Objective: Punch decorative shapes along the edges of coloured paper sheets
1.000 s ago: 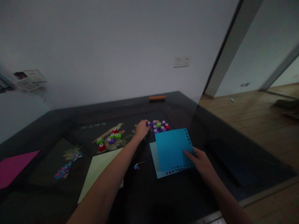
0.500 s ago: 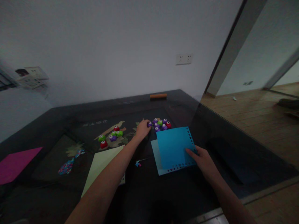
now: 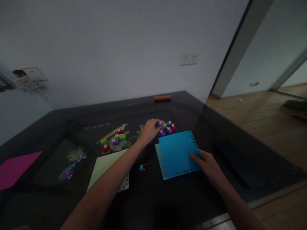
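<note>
Nearest us, the left forearm crosses over the pale green sheet [image 3: 104, 164], so a low sweep could drag it. The small beads [image 3: 142, 168] lie loose between the papers, where a brushing sleeve or paper edge could scatter them. Our right hand [image 3: 208, 164] is closed at the side of the blue sheet [image 3: 177, 153], thumb on top, fingers mostly hidden; squeezing hard could crease it, and pulling could shift the pale blue sheet [image 3: 160, 158] beneath. Farther off, our left hand [image 3: 150, 130] curls at the purple toy [image 3: 160, 124], fingers slightly bent; we cannot tell whether it is gripped. The green toy [image 3: 164, 125] and others crowd beside it, so a careless fingertip could knock them onto the paper's far edge.
</note>
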A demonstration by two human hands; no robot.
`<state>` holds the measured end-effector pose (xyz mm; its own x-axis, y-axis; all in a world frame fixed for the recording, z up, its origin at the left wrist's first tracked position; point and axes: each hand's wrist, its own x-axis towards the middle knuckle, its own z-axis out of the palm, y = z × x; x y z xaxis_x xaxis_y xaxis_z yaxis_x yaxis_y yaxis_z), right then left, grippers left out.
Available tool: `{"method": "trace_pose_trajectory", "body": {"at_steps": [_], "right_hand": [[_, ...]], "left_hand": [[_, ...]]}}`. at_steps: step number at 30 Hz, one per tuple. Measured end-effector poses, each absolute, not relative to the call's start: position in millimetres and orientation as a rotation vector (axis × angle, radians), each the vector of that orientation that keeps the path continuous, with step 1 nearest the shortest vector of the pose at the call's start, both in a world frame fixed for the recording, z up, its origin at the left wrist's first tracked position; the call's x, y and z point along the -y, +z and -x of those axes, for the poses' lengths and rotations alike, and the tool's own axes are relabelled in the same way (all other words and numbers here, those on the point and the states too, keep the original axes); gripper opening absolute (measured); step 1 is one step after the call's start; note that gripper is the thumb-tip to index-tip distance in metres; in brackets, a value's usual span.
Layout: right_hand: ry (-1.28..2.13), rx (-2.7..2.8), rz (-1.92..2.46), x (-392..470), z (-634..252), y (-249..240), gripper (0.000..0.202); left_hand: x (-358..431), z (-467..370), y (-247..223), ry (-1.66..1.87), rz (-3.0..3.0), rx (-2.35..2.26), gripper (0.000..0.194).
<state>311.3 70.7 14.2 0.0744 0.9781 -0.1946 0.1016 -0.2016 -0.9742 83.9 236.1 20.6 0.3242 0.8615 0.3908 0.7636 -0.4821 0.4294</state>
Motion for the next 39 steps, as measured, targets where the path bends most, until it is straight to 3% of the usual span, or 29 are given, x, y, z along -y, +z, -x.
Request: {"method": "trace_pose_trajectory", "body": {"at_steps": [9,17,29,39], "right_hand": [[1.264,1.176,1.429,-73,-311,12,0.034],[1.26,1.182,1.406,-74,-312,9,0.036],[1.341,1.291,1.422,-69,-307,15,0.034],[1.331,1.308,1.411,-72,-309,11,0.034]], "left_hand": [[-285,-134,28,0.88,-2.475,-1.464,0.029],[-290,-124,20,0.876,-2.508,-1.467,0.028],[-255,-146,25,0.528,-2.986,-0.688,0.028],[-263,-154,4,0.445,-3.102,-0.728,0.029]]}}
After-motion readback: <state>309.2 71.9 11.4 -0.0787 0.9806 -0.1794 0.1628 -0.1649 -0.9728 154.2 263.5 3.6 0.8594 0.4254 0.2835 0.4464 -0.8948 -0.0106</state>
